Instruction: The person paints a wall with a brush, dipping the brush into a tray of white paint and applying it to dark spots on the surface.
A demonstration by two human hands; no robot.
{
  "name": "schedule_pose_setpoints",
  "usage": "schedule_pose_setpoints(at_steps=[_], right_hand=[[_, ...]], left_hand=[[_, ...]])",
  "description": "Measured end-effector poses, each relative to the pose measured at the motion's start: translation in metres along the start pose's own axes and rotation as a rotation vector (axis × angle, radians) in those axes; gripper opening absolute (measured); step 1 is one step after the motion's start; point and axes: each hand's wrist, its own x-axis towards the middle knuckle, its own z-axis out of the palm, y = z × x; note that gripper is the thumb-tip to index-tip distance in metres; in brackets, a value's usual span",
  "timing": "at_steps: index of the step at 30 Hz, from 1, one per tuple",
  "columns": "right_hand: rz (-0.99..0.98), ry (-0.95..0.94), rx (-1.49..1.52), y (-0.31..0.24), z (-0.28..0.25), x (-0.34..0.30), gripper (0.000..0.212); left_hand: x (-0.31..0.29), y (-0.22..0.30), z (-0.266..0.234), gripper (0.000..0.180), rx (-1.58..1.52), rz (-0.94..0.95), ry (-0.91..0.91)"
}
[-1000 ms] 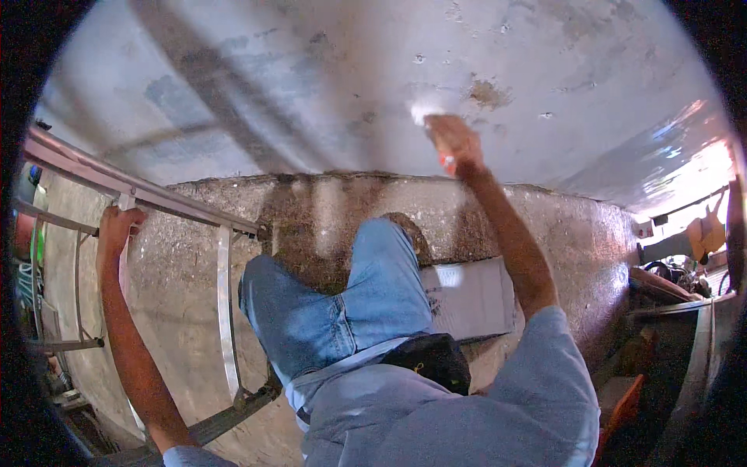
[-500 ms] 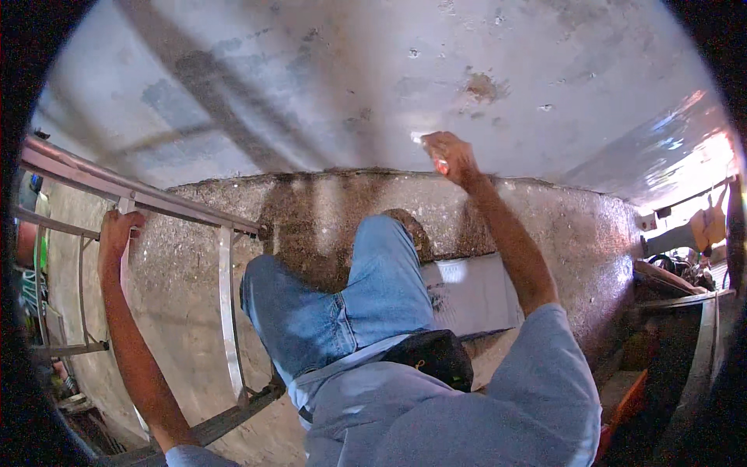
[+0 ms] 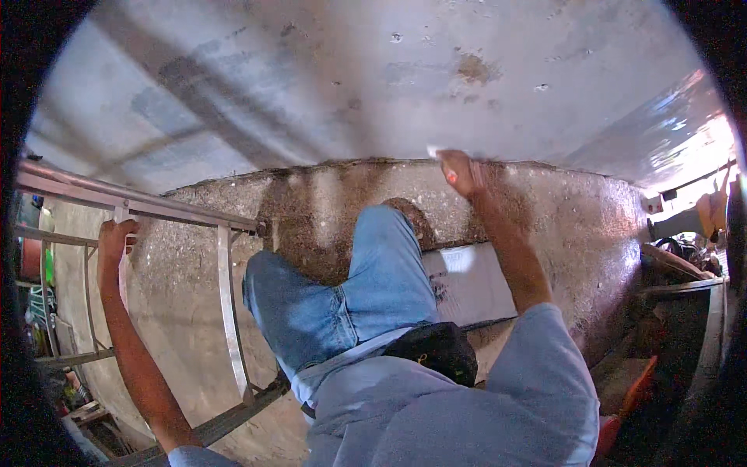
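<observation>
My left hand (image 3: 116,234) is closed round a rung of a metal ladder (image 3: 227,296) at the left. In front of me, my right hand (image 3: 461,173) is closed on a small tool; a whitish blurred tip (image 3: 433,151) sticks out on its left and an orange-red part shows between the fingers. Its kind cannot be made out. The hand is close to the lower edge of a grey, patchy wall (image 3: 350,86), where it meets the rough floor. Whether the tip touches the wall is unclear.
A flat pale cardboard sheet (image 3: 475,284) lies on the speckled floor (image 3: 560,226), right of my bent knees. Beyond it at the right stand a dark bench-like frame (image 3: 685,288) and heaped objects. Clutter (image 3: 39,296) shows past the ladder.
My right hand has moved down and slightly right, from over the wall to near its lower edge, still holding the tool. My left hand keeps its hold on the ladder. The view has shifted slightly.
</observation>
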Motion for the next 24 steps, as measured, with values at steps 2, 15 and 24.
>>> schedule_pose_setpoints(at_steps=[2,15,24], right_hand=[[0.028,-0.07,-0.179,-0.034,-0.002,-0.038,0.027],[0.767,0.161,-0.832,-0.043,-0.098,-0.274,0.022],[1.113,0.09,-0.49,-0.024,-0.085,-0.366,0.031]], left_hand=[[0.002,-0.011,-0.004,0.025,-0.018,0.008,-0.013],[0.065,-0.092,-0.049,0.032,-0.218,-0.001,-0.145],[0.05,-0.063,-0.028,0.033,-0.102,-0.029,-0.057]])
